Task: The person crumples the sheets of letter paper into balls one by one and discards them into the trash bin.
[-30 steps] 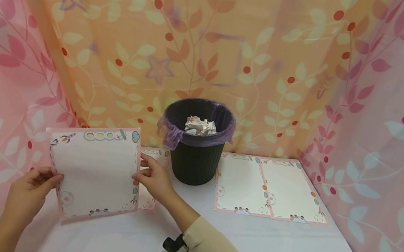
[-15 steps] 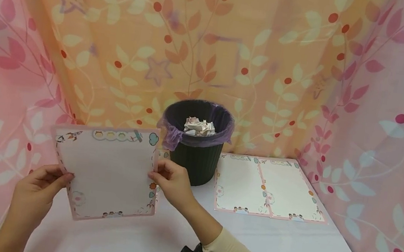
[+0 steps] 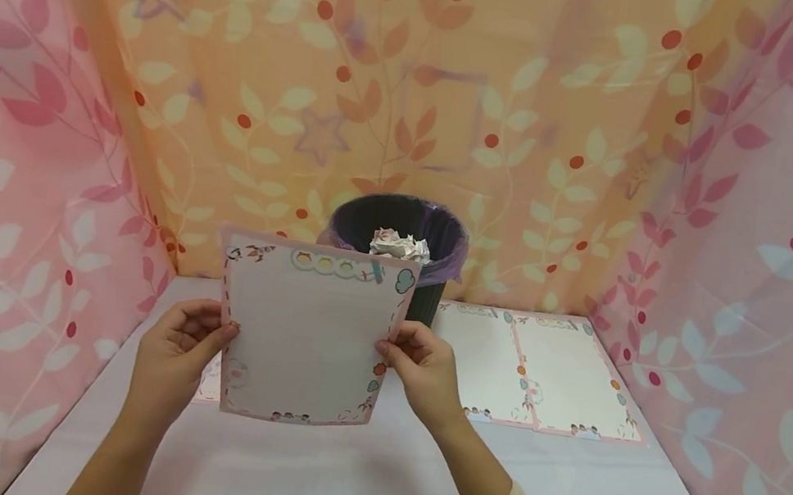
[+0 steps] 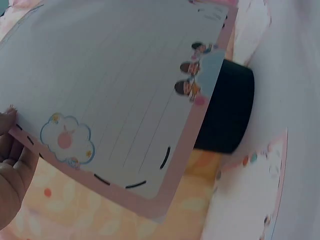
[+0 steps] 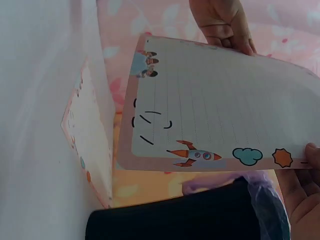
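A sheet of lined paper point(image 3: 311, 336) with a pink border and cartoon prints is held up off the table, in front of the trash bin. My left hand point(image 3: 179, 353) pinches its left edge between thumb and fingers. The opposite edge is pinched by my right hand point(image 3: 429, 375). In the right wrist view the paper point(image 5: 215, 100) shows a rocket, a cloud and a sun along its border. The left wrist view shows the lower part of the paper point(image 4: 125, 100), with part of my left hand point(image 4: 12, 175) at the image's left side.
Behind the paper stands a dark trash bin point(image 3: 426, 305) with a purple liner point(image 3: 449, 266) and crumpled paper point(image 3: 400, 245) inside. Two similar sheets lie on the right, one at the far right point(image 3: 574, 377). Another sheet point(image 3: 209, 381) is mostly hidden behind my left hand. Patterned curtains surround the white table point(image 3: 308, 484).
Both hands have carried the paper to the right, from the left side to in front of the bin. The paper is now more level and covers part of the bin.
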### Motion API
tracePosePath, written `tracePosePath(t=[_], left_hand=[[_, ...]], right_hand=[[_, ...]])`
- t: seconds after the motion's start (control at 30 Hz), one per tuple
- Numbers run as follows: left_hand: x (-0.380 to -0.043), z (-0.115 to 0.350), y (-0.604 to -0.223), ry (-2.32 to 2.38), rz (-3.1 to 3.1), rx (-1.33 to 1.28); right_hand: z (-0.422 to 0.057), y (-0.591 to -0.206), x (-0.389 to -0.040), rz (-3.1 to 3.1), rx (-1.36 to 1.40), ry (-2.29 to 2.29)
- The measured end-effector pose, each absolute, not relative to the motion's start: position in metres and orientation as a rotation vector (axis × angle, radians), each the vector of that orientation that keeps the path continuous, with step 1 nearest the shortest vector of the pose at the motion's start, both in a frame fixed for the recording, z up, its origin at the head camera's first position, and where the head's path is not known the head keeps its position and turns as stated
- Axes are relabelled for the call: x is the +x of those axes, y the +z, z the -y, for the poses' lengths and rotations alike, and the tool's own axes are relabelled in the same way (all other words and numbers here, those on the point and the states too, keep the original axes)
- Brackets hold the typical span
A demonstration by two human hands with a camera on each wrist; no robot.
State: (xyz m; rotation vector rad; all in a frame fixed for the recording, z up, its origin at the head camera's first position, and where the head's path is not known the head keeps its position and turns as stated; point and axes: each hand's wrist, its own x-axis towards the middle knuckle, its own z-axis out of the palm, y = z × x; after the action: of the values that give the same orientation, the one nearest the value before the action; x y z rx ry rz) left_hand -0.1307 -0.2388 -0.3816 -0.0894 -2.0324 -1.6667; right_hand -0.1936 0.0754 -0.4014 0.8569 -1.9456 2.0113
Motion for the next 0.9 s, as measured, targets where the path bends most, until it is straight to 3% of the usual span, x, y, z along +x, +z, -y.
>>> tracePosePath(t=[0.27, 0.5, 0.7, 0.9], left_hand=[[-0.141, 0.193, -0.385, -1.447, 2.106, -0.157], [-0.135, 0.164, -0.395, -1.214, 2.103, -0.032], [-0.125, 0.146, -0.393, -1.336, 2.328, 0.041], [-0.126, 0.136, -0.388, -1.614, 2.431, -0.058]], right_hand=[[-0.112, -0.403, -0.194, 1.911, 0.803, 2.007], [-0.128, -0.406, -0.196, 1.867, 0.747, 2.019], [-0.136, -0.404, -0.193, 1.817, 0.726, 2.037], [-0.136, -0.4, -0.194, 1.799, 0.716, 2.081]])
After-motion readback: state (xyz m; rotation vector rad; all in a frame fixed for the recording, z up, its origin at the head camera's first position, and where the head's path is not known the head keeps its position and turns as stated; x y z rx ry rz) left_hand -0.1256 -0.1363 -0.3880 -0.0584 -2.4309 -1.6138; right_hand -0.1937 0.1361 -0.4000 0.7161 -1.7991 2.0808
